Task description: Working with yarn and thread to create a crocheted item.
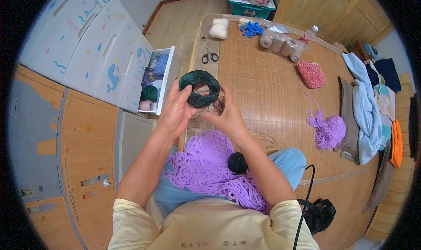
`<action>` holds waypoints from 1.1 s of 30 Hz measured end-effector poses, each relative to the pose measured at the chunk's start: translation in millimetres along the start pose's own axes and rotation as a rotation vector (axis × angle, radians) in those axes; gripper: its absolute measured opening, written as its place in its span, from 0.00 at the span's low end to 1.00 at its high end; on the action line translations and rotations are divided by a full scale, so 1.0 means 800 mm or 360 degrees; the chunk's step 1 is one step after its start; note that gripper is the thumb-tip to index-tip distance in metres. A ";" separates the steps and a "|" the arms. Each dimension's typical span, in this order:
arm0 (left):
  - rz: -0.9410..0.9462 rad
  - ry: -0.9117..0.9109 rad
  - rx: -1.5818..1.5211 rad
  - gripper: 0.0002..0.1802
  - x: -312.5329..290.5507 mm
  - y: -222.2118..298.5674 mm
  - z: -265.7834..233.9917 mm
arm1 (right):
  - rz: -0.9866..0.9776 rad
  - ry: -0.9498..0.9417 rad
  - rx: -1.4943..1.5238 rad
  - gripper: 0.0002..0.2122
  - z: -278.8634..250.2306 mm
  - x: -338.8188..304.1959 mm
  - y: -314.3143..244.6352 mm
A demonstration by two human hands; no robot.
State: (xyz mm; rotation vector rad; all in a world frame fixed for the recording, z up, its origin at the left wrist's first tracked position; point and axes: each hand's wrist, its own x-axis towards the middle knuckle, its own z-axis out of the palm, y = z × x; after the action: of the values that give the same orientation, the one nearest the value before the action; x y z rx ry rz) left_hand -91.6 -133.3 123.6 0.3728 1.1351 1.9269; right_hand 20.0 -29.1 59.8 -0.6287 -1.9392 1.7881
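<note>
A ring-shaped skein of dark green yarn [199, 101] is held up in front of me, over the near left edge of the mat-covered surface. My left hand [174, 112] grips its left side, the thumb lying on the front. Around the lower right of the skein curl the fingers of my right hand [230, 116], its thumb pointing left below the ring; part of that grip is hidden. On my lap lies a heap of thick lilac yarn [206, 162], with a small dark green yarn ball [237, 163] resting on it. A thin dark strand [267, 138] trails over the mat to the right.
Black scissors [209, 57] and white yarn balls [218, 30] lie at the far left of the mat [263, 83]. Beyond are blue yarn [251, 29], bagged yarn cones [280, 44] and a bottle [310, 33]. Left, a drawer [169, 81] stands pulled out. Lilac yarn [329, 131] lies right.
</note>
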 end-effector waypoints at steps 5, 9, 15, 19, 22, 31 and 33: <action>0.0043 -0.0013 0.0070 0.17 -0.002 -0.003 0.004 | -0.0040 0.0184 -0.0616 0.22 0.001 0.001 -0.005; 0.0085 -0.0002 0.0255 0.15 -0.002 -0.001 0.005 | -0.0081 0.0160 -0.0806 0.12 -0.025 0.000 -0.019; 0.0046 0.0007 0.0507 0.14 -0.005 -0.016 -0.012 | -0.0435 0.0034 -0.0794 0.06 -0.036 0.006 -0.070; -0.0042 -0.0062 0.0360 0.14 -0.013 -0.027 -0.002 | -0.0599 0.0148 -0.0407 0.07 -0.024 0.011 -0.068; -0.0065 -0.0044 0.0269 0.14 -0.018 -0.025 0.009 | -0.0578 0.0217 -0.0201 0.08 -0.009 0.004 -0.051; -0.0095 -0.0062 0.0211 0.15 -0.021 -0.024 0.015 | -0.0883 0.0445 -0.0431 0.08 0.012 -0.005 -0.045; -0.0074 -0.0089 0.0205 0.15 -0.020 -0.028 0.018 | -0.0884 0.0443 -0.0482 0.08 0.015 -0.009 -0.045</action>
State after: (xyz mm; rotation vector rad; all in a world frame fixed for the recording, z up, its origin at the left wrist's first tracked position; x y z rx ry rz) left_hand -62.1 -132.4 115.7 0.4633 1.2239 1.7971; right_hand 17.2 -45.0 94.5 -0.3543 -1.9530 1.0277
